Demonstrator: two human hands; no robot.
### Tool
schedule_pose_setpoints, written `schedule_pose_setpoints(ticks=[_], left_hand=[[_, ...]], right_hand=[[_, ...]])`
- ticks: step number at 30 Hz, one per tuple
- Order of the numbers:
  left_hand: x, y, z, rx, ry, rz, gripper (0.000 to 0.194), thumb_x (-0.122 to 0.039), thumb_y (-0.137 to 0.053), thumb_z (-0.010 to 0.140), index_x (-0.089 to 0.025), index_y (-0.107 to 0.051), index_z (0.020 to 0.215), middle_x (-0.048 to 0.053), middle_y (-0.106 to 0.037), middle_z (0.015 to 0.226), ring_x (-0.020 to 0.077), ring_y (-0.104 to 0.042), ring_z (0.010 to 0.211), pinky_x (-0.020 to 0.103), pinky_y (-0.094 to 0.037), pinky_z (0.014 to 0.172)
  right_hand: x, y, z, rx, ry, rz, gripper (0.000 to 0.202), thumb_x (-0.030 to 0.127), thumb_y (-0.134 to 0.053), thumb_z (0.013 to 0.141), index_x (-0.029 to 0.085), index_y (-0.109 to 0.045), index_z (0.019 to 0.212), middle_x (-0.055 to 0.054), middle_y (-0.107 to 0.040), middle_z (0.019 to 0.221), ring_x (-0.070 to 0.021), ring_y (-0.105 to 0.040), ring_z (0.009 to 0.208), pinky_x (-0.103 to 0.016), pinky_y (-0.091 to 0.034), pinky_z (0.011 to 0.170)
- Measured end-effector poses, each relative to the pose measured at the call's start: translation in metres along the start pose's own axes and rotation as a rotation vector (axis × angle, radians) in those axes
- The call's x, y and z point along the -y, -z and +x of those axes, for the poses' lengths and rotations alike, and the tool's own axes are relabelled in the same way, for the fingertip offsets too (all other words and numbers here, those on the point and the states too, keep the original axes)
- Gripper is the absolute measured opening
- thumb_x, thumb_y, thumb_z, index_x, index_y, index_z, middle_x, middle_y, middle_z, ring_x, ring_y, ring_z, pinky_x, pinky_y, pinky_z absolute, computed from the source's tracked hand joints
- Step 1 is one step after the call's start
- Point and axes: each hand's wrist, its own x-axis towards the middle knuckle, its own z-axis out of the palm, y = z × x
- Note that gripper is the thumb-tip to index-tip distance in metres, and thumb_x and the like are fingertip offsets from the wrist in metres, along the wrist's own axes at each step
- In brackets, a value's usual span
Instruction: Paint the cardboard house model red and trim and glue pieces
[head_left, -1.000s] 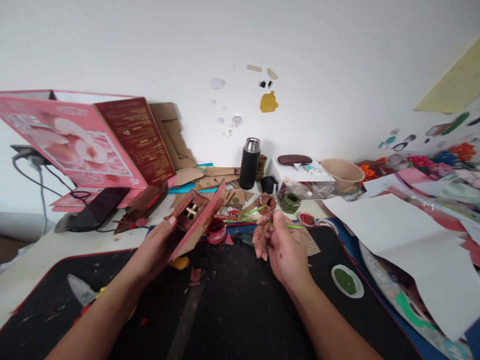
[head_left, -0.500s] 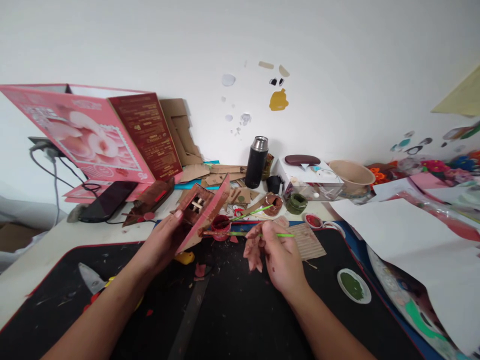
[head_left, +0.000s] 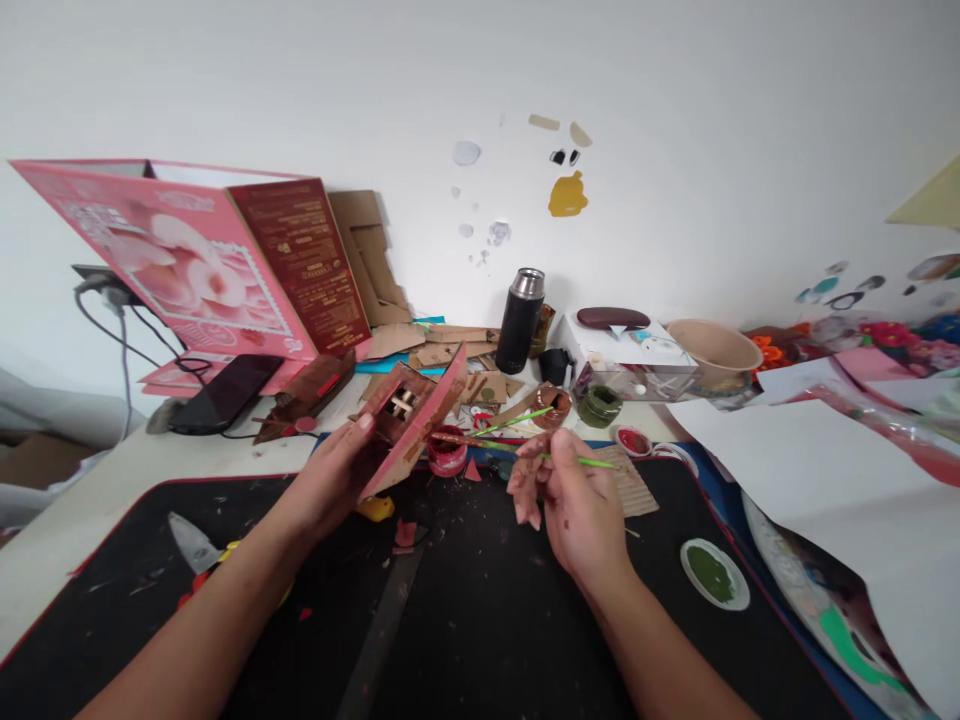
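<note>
My left hand (head_left: 335, 470) grips a small cardboard model house (head_left: 397, 410) from its left side. The model has a brown wall with a barred window and a tilted pinkish panel, partly painted brown. Between the thumb and fingers of my right hand (head_left: 574, 500) is a paintbrush (head_left: 600, 462) with a green handle. Its brown tip is at the panel's right face; whether it touches, I cannot tell. Brown paint stains my right fingers. Just behind the brush stand a red paint pot (head_left: 448, 455) and a brown paint pot (head_left: 553, 405), with another green brush leaning across.
Scissors (head_left: 199, 550) and a ruler (head_left: 382, 630) lie on the black mat (head_left: 480, 640). A lid of green paint (head_left: 715, 573) sits at right. Behind are a black flask (head_left: 521, 320), a green pot (head_left: 600, 405) and cardboard scraps. A pink box (head_left: 202, 270) stands at left.
The brush tip has moved up along the panel, and my right hand has shifted slightly up and right. My left hand keeps its hold on the model. The whole view has shifted a little.
</note>
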Motion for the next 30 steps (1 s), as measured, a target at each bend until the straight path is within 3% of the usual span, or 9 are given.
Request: schedule_pose_setpoints(ticks=[4, 11, 17, 22, 27, 30], left_hand=[[0.005, 0.004, 0.002, 0.028, 0.010, -0.021, 0.069, -0.072, -0.091, 0.072, -0.021, -0.079, 0.117, 0.013, -0.086, 0.103, 0.0389, -0.080, 0.109, 0.040, -0.065, 0.086], [0.004, 0.002, 0.003, 0.004, -0.028, -0.004, 0.066, -0.075, -0.092, 0.066, -0.021, -0.080, 0.103, 0.013, -0.086, 0.105, 0.0403, -0.079, 0.113, 0.042, -0.066, 0.088], [0.004, 0.004, 0.002, 0.033, -0.007, -0.049, 0.060, -0.074, -0.092, 0.068, -0.023, -0.079, 0.095, 0.011, -0.086, 0.101, 0.0392, -0.080, 0.110, 0.043, -0.066, 0.091], [0.005, 0.004, 0.003, 0.020, -0.007, -0.019, 0.063, -0.072, -0.089, 0.071, -0.021, -0.080, 0.107, 0.015, -0.086, 0.108, 0.0402, -0.080, 0.112, 0.041, -0.066, 0.087], [0.006, 0.005, 0.004, 0.035, -0.006, -0.057, 0.070, -0.072, -0.090, 0.072, -0.023, -0.080, 0.120, 0.012, -0.086, 0.109, 0.0367, -0.081, 0.108, 0.040, -0.066, 0.086], [0.006, 0.007, 0.004, 0.034, -0.016, -0.044, 0.065, -0.074, -0.091, 0.071, -0.021, -0.081, 0.107, 0.010, -0.085, 0.097, 0.0341, -0.081, 0.099, 0.038, -0.065, 0.083]], right_hand=[[0.000, -0.004, -0.002, 0.066, -0.032, 0.011, 0.055, 0.071, -0.077, 0.097, 0.017, -0.077, 0.087, -0.004, -0.074, 0.061, -0.0132, -0.061, 0.038, -0.018, -0.038, 0.034], [0.001, -0.010, -0.007, 0.172, -0.104, -0.012, 0.057, 0.072, -0.081, 0.093, 0.017, -0.076, 0.083, -0.006, -0.075, 0.060, -0.0135, -0.063, 0.038, -0.018, -0.037, 0.036], [0.001, -0.006, -0.004, 0.091, -0.048, 0.000, 0.055, 0.071, -0.078, 0.096, 0.017, -0.076, 0.085, -0.005, -0.075, 0.061, -0.0125, -0.060, 0.037, -0.018, -0.037, 0.034], [0.002, -0.001, 0.000, 0.015, 0.004, -0.009, 0.055, 0.071, -0.077, 0.097, 0.018, -0.075, 0.085, -0.004, -0.074, 0.061, -0.0133, -0.059, 0.037, -0.020, -0.038, 0.034], [0.002, 0.001, 0.001, -0.028, 0.006, -0.016, 0.057, 0.074, -0.075, 0.097, 0.018, -0.077, 0.089, -0.005, -0.074, 0.063, -0.0153, -0.063, 0.041, -0.021, -0.040, 0.035], [0.003, 0.000, 0.000, -0.006, -0.005, -0.014, 0.056, 0.073, -0.075, 0.097, 0.018, -0.077, 0.088, -0.004, -0.073, 0.061, -0.0141, -0.060, 0.038, -0.021, -0.040, 0.035]])
